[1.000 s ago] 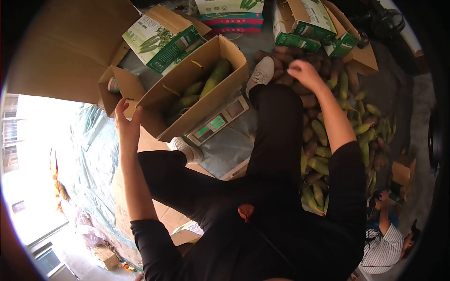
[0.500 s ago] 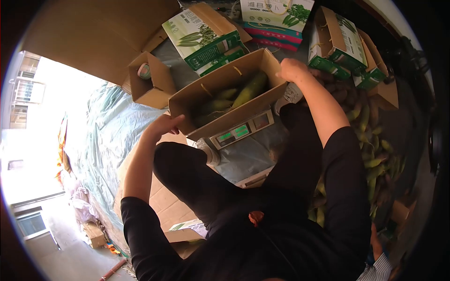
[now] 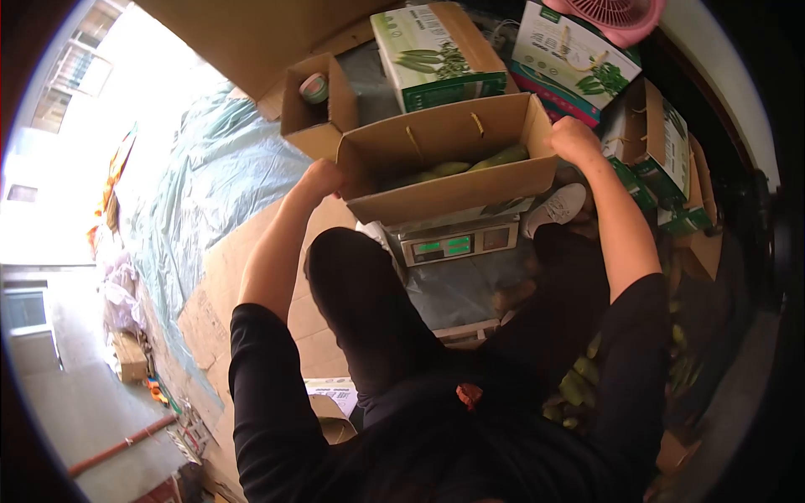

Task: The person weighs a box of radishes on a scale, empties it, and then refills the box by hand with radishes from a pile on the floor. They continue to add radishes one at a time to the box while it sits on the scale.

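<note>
An open cardboard box [image 3: 449, 195] with cord handles sits over a digital scale [image 3: 461, 243] that has lit green digits. Inside it lie several green radishes [image 3: 500, 158], partly covered by the near wall. My left hand [image 3: 323, 178] is closed on the box's left end, its fingertips mostly out of sight. At the opposite end, my right hand [image 3: 573, 140] grips the upper right corner. The box stretches between both hands, in front of my knees.
Printed radish boxes [image 3: 436, 54] stand behind, beside a pink fan [image 3: 616, 12]. A small carton [image 3: 319, 105] holds a roll of tape [image 3: 314, 88]. More cartons [image 3: 667, 155] are at right, with loose radishes [image 3: 579, 381] below. Plastic sheeting [image 3: 201, 159] spreads at left.
The view has shifted, so the box appears farther right and more level, showing more of its front wall. My left hand's fingers, loosely spread before, have closed on the box end.
</note>
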`<state>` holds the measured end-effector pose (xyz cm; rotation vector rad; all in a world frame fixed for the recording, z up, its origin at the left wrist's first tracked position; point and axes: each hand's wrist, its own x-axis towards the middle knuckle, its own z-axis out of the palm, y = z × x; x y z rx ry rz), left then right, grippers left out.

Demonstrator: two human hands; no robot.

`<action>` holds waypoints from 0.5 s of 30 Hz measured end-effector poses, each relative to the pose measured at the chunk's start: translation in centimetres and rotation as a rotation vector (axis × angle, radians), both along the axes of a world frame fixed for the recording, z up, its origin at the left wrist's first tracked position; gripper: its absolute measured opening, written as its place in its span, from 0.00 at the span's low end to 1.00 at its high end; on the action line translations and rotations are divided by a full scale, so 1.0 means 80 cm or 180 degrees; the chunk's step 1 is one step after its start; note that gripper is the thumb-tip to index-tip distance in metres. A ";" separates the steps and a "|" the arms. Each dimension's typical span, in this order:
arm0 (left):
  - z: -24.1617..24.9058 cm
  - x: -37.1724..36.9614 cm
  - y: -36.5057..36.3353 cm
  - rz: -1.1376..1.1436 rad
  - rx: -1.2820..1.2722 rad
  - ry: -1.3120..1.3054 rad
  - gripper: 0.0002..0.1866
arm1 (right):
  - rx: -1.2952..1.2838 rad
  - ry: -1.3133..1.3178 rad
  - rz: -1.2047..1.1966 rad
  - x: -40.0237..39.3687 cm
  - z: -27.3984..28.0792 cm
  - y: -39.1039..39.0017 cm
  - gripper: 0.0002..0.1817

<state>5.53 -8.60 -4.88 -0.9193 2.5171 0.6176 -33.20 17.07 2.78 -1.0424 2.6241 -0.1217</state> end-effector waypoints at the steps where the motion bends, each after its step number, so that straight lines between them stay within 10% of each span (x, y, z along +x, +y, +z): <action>1: 0.004 0.005 -0.001 0.0584 0.0107 0.0005 0.14 | -0.0010 0.0066 0.0115 0.009 0.011 -0.010 0.16; 15: -0.004 0.333 0.073 0.3087 -0.0193 0.1243 0.16 | -0.0305 0.0139 0.1565 0.267 0.029 -0.156 0.16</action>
